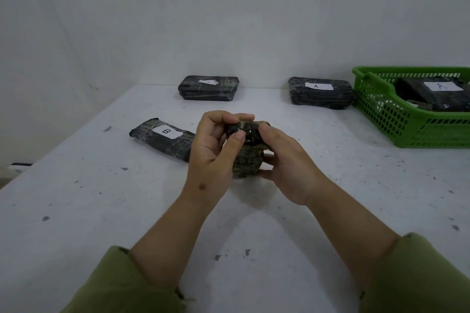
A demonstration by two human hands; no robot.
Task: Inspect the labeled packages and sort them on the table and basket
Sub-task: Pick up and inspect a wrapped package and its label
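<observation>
hands: left hand [213, 145] and right hand [287, 160] both grip the package [248, 152]
risk: label hidden, so it may be missorted into the basket [407, 134]

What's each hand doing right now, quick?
Left hand: fingers curled round the small wrapped package, holding it above the table.
Right hand: also gripping the same package from the other side.

packages on table [76, 211]: 3; package held: 1 [248, 157]; green basket [407, 129]: 1; hands: 2
</observation>
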